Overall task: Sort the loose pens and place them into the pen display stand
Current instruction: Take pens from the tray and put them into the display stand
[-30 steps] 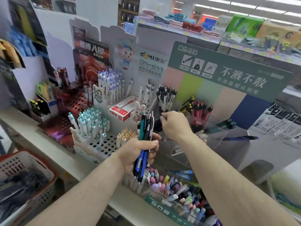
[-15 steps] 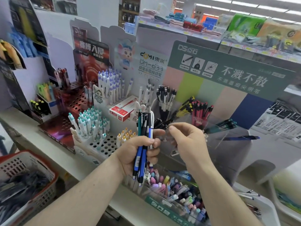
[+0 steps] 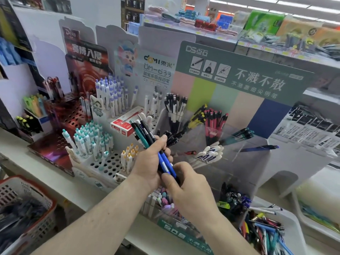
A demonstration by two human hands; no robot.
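My left hand (image 3: pixel 147 166) grips a bundle of pens (image 3: pixel 142 137), with teal, black and blue barrels, tilted so the tops lean up and left. My right hand (image 3: pixel 191 188) is just below it, fingers curled round the lower end of the bundle where the blue barrels come out. Behind both hands stands the clear pen display stand (image 3: pixel 239 74) with a green header. Its compartments hold black-and-white pens (image 3: pixel 174 107), red pens (image 3: pixel 215 118), teal pens (image 3: pixel 241 134), white pens (image 3: pixel 209 153) and a single blue pen (image 3: pixel 261 148).
A white tray of loose mixed pens (image 3: pixel 266 234) sits at the lower right. A red basket (image 3: pixel 27 188) is at the lower left. Left of the hands, a white peg stand (image 3: pixel 103 164) carries teal-capped pens, with a red box (image 3: pixel 123 124) behind. A front bin holds pastel pens (image 3: pixel 165 199).
My right hand has come back from the black-pen compartment and dropped to the lower end of the bundle. The bundle has tilted, tops leaning left.
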